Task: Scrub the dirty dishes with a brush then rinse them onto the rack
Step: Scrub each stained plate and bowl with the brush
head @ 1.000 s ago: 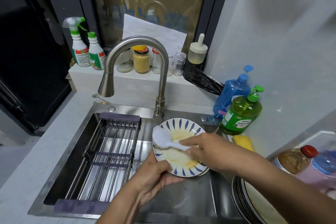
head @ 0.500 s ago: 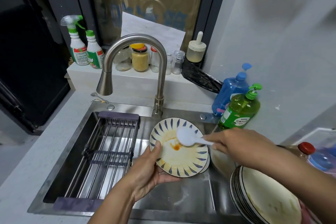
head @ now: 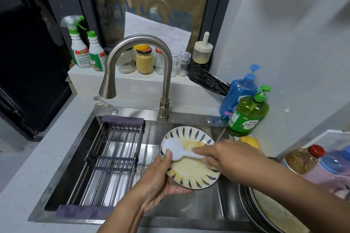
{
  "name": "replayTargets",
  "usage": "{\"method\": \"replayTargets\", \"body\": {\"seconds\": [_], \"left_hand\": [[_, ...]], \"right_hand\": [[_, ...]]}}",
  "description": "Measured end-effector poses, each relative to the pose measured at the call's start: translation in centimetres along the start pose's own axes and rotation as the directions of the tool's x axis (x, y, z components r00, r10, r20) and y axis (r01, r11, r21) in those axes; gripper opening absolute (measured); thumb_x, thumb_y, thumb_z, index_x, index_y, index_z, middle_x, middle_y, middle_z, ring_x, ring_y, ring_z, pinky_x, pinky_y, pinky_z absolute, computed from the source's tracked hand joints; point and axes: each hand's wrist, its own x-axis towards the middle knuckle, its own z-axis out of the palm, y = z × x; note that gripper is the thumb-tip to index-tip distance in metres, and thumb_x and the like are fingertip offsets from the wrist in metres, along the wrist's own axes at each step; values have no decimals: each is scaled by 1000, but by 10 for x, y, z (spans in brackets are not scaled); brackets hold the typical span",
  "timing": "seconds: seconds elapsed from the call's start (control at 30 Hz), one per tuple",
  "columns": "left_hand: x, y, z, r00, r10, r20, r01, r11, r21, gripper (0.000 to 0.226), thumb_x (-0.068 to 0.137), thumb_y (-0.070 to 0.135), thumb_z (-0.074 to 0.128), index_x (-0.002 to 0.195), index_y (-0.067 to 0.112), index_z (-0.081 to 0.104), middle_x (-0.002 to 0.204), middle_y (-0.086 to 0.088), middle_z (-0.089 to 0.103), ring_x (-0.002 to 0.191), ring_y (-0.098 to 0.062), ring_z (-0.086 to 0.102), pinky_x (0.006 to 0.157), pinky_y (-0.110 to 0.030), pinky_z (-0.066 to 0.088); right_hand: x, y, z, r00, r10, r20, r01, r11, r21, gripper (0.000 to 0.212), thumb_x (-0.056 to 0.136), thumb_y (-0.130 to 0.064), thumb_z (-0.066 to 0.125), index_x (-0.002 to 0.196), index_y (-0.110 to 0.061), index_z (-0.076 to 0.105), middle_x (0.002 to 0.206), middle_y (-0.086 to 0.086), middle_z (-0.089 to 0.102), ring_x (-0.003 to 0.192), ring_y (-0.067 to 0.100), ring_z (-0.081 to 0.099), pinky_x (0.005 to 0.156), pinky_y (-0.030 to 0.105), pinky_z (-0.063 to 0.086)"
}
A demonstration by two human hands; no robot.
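Head view: steel sink [head: 198, 212] set in a pale table [head: 28, 172]. Rack [head: 111, 159] of metal bars spans the sink's left half and holds no dishes. Faucet [head: 140, 41] arches over the rack, its spout shows no water. Stack of dirty plates [head: 265, 212] stands at the sink's right edge, yellow residue on the top one. Plate [head: 191, 168], blue-leaf rim and yellow smears, is held tilted over the sink, right of the rack. Left hand [head: 157, 185] grips the plate's left edge, thumb on the rim. Right hand [head: 227, 159] grips the handle of the white brush [head: 174, 150], whose head lies on the plate's upper left. Green bottle [head: 248, 115], nearly full of yellow-green liquid, stands before a blue bottle [head: 236, 94] of blue liquid. Jar [head: 144, 60] on the sill is almost full of a yellowish paste.
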Motion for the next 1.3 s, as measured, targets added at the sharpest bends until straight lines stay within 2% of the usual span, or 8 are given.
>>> {"method": "replayTargets", "body": {"seconds": [0.23,0.37,0.47,0.67,0.8,1.0,1.1,1.3], "left_hand": [[0,8,0,988,140,-60,-136,989,60,36,103,35,50,136,19,53,125,-12,72,106,-36,73,69,-52,63],[8,11,4,952,258,-166,-236,962,137,30,103,38,50,129,23,52,129,-7,65,107,-32,73,71,-50,63],[13,9,9,943,273,-188,-245,957,158,40,103,43,48,135,19,42,129,-7,62,106,-34,73,74,-53,63],[11,8,8,961,241,-135,-216,960,176,44,98,47,51,135,22,52,128,-10,69,103,-34,74,69,-53,63],[8,2,19,994,107,-27,-103,986,130,44,100,44,48,134,18,54,116,-9,76,102,-35,75,69,-53,63],[12,4,9,997,47,55,-49,998,47,63,90,53,49,135,9,54,117,-16,75,104,-39,73,69,-51,64],[13,6,9,998,61,-4,-60,997,38,60,88,59,45,125,13,58,99,-9,80,91,-33,77,66,-57,63],[17,7,7,991,123,-51,-110,971,212,54,99,57,42,138,22,55,125,-9,72,103,-35,75,73,-65,60]], "right_hand": [[3,22,-2,964,255,-81,-267,937,-226,39,104,-24,42,135,-48,43,117,1,62,104,29,64,74,35,48],[-18,5,4,976,156,151,-165,985,49,29,101,-31,44,127,-38,56,110,2,66,101,24,62,81,38,53],[-22,-8,11,987,79,139,-115,955,272,26,100,-33,48,123,-32,60,98,1,67,90,19,60,81,38,50],[-20,22,8,948,317,2,-316,945,-84,37,106,-31,38,138,-46,47,126,1,62,112,26,60,76,32,41],[1,21,6,957,262,-121,-238,953,186,35,102,-38,47,133,-53,49,110,-4,69,97,22,65,81,37,54],[1,20,20,996,52,66,-77,884,460,35,99,-44,58,133,-55,57,84,-22,68,75,0,61,72,21,50],[-14,29,15,985,-20,170,-54,906,420,35,100,-43,57,132,-57,57,82,-25,64,70,-4,54,66,16,41],[-39,58,3,970,220,106,-220,975,-5,34,102,-42,47,123,-69,51,94,-16,57,90,13,58,79,34,50]]}}
